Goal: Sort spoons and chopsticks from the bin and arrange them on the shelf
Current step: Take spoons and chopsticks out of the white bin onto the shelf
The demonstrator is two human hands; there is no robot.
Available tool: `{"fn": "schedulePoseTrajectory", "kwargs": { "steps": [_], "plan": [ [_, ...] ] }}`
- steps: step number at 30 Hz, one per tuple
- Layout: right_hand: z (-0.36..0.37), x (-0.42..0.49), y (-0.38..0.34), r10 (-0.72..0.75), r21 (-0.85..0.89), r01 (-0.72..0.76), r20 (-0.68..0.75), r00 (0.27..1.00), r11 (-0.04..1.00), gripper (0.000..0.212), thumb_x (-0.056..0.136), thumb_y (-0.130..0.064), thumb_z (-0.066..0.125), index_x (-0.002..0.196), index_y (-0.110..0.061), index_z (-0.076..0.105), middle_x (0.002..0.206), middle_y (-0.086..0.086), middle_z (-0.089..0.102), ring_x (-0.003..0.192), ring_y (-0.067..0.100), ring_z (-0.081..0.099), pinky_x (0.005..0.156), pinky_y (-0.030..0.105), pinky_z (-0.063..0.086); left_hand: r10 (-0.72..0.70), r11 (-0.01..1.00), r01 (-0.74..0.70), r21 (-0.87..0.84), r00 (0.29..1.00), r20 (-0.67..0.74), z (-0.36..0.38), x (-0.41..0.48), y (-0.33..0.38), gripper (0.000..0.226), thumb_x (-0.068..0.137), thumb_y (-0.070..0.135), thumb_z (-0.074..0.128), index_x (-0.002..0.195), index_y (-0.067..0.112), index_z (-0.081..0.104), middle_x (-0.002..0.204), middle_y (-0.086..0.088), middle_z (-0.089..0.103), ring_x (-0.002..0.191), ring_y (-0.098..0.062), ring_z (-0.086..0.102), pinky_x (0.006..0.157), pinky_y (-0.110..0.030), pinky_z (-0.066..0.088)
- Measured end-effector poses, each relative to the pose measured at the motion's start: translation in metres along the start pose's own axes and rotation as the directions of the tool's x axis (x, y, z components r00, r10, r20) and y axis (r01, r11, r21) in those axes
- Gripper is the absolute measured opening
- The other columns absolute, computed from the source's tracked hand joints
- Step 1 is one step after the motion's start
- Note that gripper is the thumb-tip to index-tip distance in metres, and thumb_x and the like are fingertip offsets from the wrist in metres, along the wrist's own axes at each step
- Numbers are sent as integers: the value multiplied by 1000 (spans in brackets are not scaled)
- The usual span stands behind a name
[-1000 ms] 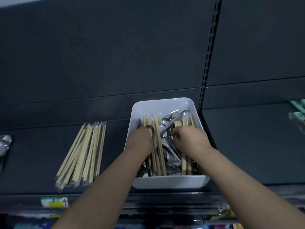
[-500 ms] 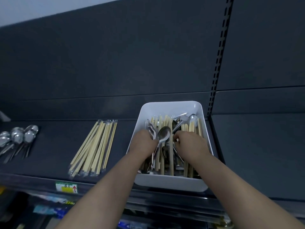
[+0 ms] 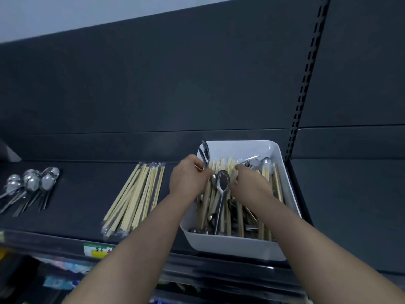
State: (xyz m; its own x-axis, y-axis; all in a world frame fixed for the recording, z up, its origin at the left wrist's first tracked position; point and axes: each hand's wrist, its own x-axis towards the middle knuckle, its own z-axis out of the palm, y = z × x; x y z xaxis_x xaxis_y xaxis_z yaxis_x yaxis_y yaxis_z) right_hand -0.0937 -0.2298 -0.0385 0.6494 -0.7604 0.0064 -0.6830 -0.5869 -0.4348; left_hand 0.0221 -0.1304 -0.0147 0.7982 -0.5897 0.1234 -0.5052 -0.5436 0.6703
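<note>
At the far left of the dark shelf (image 3: 76, 216) lies a cluster of sorted spoons (image 3: 30, 185), bowls toward the back panel and handles fanned toward the front edge. Well apart to their right lies a bundle of wrapped chopsticks (image 3: 135, 198), lying slantwise from the front edge toward the back, with a small price label (image 3: 97, 250) on the shelf lip below them. Next comes the left hand (image 3: 188, 178), at the left rim of the white bin (image 3: 241, 246); its fingers are clenched round the handle of a raised spoon (image 3: 205, 154), whose bowl stands up above the rim. The bin sits on the shelf and is filled with loose chopsticks (image 3: 277, 183) mixed with more metal spoons (image 3: 266, 162), most of them lying lengthwise. Between the two hands a flat spoon (image 3: 222, 189) rests bowl-up on top of the pile. The right hand (image 3: 249, 183) is inside the bin, fingers curled down among the chopsticks; what they are grasping, if anything, cannot be told. Behind the bin's right corner a slotted upright (image 3: 304, 84) runs up the back panel.
</note>
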Motion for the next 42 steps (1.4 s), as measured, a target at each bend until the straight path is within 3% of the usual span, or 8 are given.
{"fn": "schedulePoseTrajectory", "kwargs": {
  "steps": [4,7,12,15,18,23,31,42],
  "plan": [
    [14,14,-9,108,-17,-107,115,987,994,22,91,-33,56,92,-12,61,86,6,62,83,25,64,61,26,41,32,997,-41,70,991,126,-7,-1,-1,27,78,39,76,73,28,52,78,9,59,82,-17,61,69,-30,48],
    [23,16,-8,119,44,-125,124,985,991,32,92,-39,52,79,-11,61,75,6,60,71,26,61,57,26,40,49,992,-62,108,992,117,-8,0,-9,24,79,42,74,78,27,55,79,12,59,81,-14,60,64,-28,44],
    [-7,19,-33,125,344,-77,-120,985,936,30,97,-39,41,95,-12,55,85,8,63,85,31,60,66,33,39,1,999,-1,-43,1000,-12,-20,8,-17,21,78,41,74,79,28,58,76,12,62,74,-11,62,62,-28,47],
    [-21,26,-75,68,383,3,-173,983,924,11,91,-28,51,96,-20,54,89,3,67,87,28,61,66,30,38,-64,982,46,-184,994,-92,-39,15,-34,21,78,39,75,78,27,57,77,10,66,72,-15,65,66,-36,55],
    [-6,25,-127,1,419,47,-113,994,907,10,80,-14,55,86,-22,55,82,-4,66,83,21,61,63,26,39,-139,973,113,-201,983,-123,-70,20,-72,20,79,37,74,80,24,59,80,7,66,75,-17,65,70,-34,52],
    [66,20,-223,-83,434,77,-5,997,898,8,79,-14,56,85,-20,56,82,-4,66,81,21,62,65,27,44,-237,953,202,-224,962,-139,-141,28,-175,19,85,36,68,84,17,65,84,1,68,81,-21,65,74,-36,53],
    [186,20,-379,-184,371,102,192,964,923,11,80,-18,59,91,-20,60,89,2,67,84,25,67,75,32,54,-396,909,366,-198,908,-138,-245,43,-336,16,92,11,50,89,20,64,96,-7,68,91,-28,65,80,-45,57],
    [266,81,-462,-147,429,14,279,949,903,13,78,-15,59,86,-24,54,85,3,69,79,25,69,75,42,58,-513,857,509,-79,832,-212,-291,98,-430,19,92,11,52,105,15,65,108,-6,67,104,-26,60,82,-29,45]
  ]
}}
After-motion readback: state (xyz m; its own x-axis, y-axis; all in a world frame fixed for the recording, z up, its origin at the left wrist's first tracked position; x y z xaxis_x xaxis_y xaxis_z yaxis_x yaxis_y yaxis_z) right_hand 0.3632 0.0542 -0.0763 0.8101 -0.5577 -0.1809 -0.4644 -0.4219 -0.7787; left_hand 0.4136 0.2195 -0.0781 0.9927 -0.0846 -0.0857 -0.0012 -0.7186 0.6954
